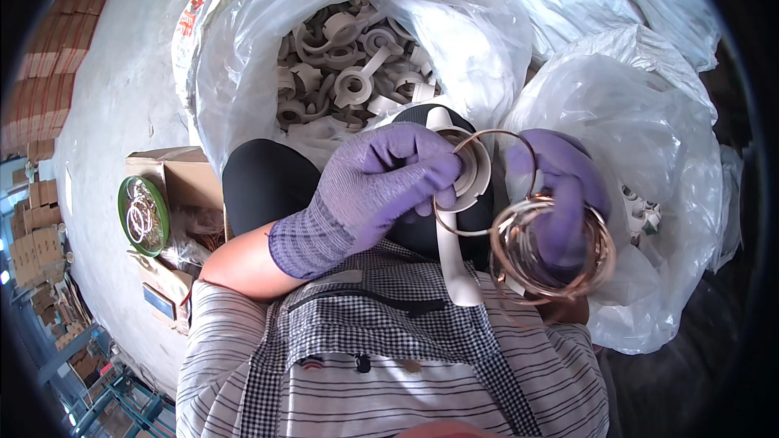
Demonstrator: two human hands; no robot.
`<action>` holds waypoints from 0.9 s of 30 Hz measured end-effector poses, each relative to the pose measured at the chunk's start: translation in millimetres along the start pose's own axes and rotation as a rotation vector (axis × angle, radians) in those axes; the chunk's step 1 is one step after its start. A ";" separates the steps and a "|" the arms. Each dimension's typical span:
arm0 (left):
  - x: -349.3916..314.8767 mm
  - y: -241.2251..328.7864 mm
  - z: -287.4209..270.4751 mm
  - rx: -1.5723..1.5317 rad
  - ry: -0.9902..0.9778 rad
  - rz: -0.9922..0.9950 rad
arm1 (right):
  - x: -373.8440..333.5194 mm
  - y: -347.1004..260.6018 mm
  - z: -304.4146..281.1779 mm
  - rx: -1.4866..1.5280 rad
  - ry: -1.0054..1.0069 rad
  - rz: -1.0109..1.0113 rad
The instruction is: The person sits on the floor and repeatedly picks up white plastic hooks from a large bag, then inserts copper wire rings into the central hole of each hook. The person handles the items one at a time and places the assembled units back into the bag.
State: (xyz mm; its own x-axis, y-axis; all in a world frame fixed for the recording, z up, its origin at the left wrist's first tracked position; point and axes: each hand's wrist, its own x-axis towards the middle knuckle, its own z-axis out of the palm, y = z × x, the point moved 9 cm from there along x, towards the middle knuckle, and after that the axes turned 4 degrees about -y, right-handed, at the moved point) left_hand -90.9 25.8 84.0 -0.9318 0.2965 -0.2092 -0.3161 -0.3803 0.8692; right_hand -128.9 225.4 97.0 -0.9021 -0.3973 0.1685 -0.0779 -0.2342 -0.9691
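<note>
My left hand (385, 170), in a purple knit glove, is closed on a white plastic part with a round collar and a long curved handle (459, 272). The collar is up by the fingertips; the handle points down toward my apron. My right hand (568, 174), also gloved in purple and partly blurred, grips a bundle of copper-coloured metal rings (602, 264). One single ring (531, 148) stands apart from the bundle and spans the gap to the white part, overlapping its collar. Whether my left fingers also pinch that ring is hidden.
Ahead, a large plastic-lined bag (235, 73) holds many white-grey plastic parts. A second clear-lined bag (649, 308) stands at the right with a few parts inside. On the left, a green bowl (165, 219) of rings sits by a cardboard box (195, 174). Cartons (65, 49) are stacked farther left.
</note>
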 end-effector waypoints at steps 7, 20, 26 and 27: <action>-3.3 -9.9 -10.4 -0.112 0.056 -0.030 | -5.2 -16.5 -18.7 0.494 -0.147 -0.294; -10.5 -10.3 -7.2 -0.105 0.055 -0.034 | -6.9 10.2 17.2 0.037 -0.117 0.230; -8.4 -15.9 -5.0 -0.174 0.001 -0.030 | -8.9 6.9 20.2 0.197 -0.124 0.261; -9.2 -15.7 -5.1 -0.166 0.008 -0.036 | -8.4 9.5 18.2 0.236 -0.127 0.301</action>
State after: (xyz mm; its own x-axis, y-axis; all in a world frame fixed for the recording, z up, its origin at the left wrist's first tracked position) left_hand -78.3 24.6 70.0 -0.9206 0.3056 -0.2433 -0.3739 -0.5094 0.7750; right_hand -114.3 210.3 89.6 -0.8088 -0.5825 -0.0815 0.2949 -0.2816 -0.9131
